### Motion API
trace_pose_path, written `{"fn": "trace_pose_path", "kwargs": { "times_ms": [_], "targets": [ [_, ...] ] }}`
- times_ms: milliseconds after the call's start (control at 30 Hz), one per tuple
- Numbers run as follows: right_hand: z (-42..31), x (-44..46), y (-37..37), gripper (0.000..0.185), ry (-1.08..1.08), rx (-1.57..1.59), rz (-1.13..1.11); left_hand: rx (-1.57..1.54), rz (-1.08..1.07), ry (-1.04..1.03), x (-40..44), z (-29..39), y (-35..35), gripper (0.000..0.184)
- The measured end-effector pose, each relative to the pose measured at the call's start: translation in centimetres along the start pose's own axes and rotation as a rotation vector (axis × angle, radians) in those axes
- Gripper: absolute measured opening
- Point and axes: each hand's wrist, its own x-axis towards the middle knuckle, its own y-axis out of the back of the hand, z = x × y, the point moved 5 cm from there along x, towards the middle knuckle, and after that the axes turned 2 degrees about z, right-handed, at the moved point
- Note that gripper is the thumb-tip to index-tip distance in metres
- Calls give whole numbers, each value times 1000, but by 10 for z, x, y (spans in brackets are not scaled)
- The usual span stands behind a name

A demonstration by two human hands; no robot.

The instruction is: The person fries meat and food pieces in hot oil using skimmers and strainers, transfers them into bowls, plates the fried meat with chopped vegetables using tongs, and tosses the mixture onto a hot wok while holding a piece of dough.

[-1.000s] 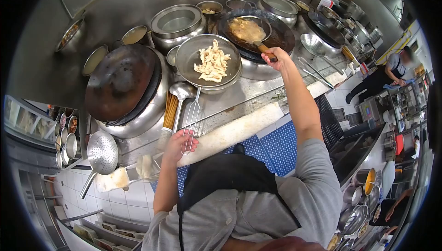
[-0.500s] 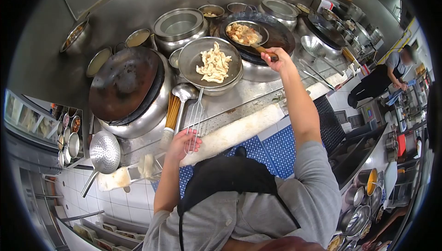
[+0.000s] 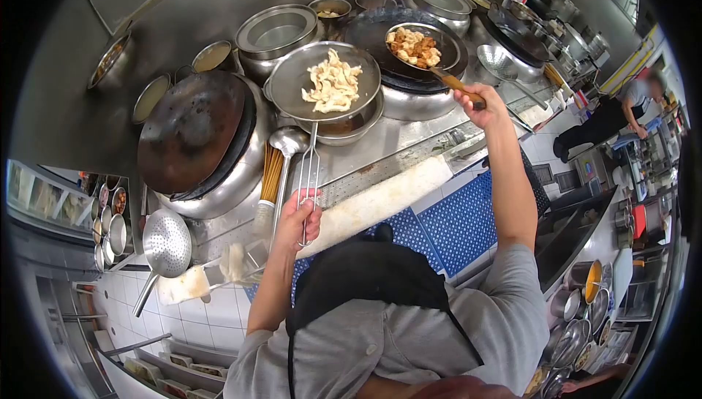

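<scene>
Skimmer [image 3: 449, 80] shifted rightward in right hand [image 3: 483, 106]; left hand [image 3: 299, 219] holds strainer [image 3: 291, 89].

A grey metal wall [image 3: 190, 15] is rising along the far side. Blue patterned mats [image 3: 457, 223] are covering part of the pale tiled floor [image 3: 212, 307], and metal shelves [image 3: 636, 216] are standing at the right, reflecting light.
</scene>
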Motion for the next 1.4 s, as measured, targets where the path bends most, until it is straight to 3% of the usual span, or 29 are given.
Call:
{"fn": "trace_pose_path", "kwargs": {
  "times_ms": [167,433,533,633,667,767,933,1033,1067,1133,1267,1400],
  "targets": [
    [-23,-23,16,26,52,-36,51,127,17,-48,21,49,-30,30],
    [-37,-48,24,21,139,-75,123,364,-40,-51,157,94,-89,17],
    [-33,-59,28,20,139,-69,132,630,63,-72,192,92,-108,14],
    [-26,-63,30,20,136,-73,132,1015,163,-209,225,97,-113,16],
    [-23,-63,29,20,137,-73,136,1239,175,-422,250,98,-104,20],
    [-12,-62,27,21,143,-86,139,1523,289,-619,221,128,-140,26],
    [-1,-64,16,20,174,-148,153,1668,381,-626,201,159,-128,28],
    [10,-66,8,18,190,-180,160,1396,304,-819,172,146,-91,26],
    [14,-69,3,19,206,-199,173,1192,216,-592,164,134,-73,26],
    [22,-76,-10,20,244,-238,203,787,160,-365,127,108,-57,27],
    [45,-97,-42,37,286,-334,127,523,215,-175,58,60,-30,31],
    [81,-112,-64,45,293,-399,23,289,128,-54,23,29,-11,33]
  ]
}}
